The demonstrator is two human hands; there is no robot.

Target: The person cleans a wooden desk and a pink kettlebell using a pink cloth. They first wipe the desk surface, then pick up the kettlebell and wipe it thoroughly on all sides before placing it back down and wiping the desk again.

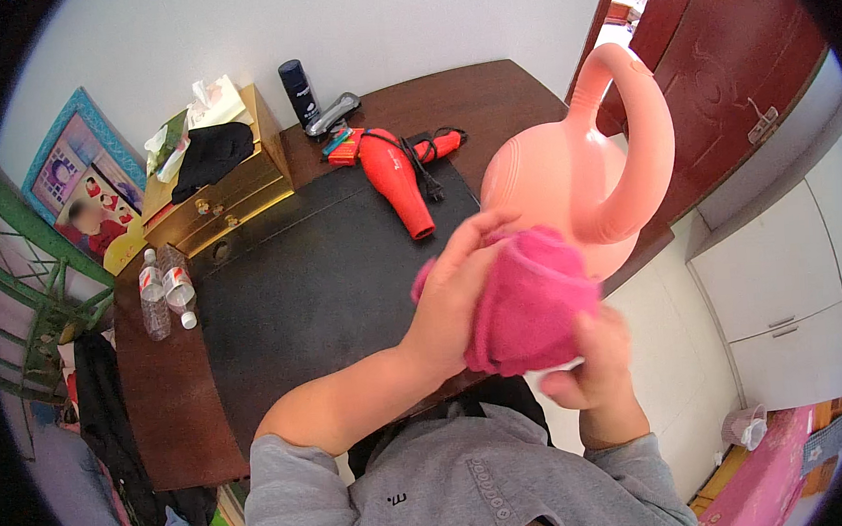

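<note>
A pink kettle-shaped jug (570, 172) with a big looped handle is held up close in front of me, above the desk's right end. My left hand (457, 295) presses a magenta cloth (530, 305) against the jug's lower side. My right hand (591, 363) is under the cloth and the jug, fingers curled around the base; a bit of white shows at its fingertips. The cloth hides most of what the right hand grips.
A dark wooden desk (175, 413) carries a black mat (316, 279), a red hair dryer (397, 178), a dark spray can (300, 92), a hair clipper (333, 112), two water bottles (167, 288) and a gold drawer box (219, 198). White cabinets (779, 289) stand right.
</note>
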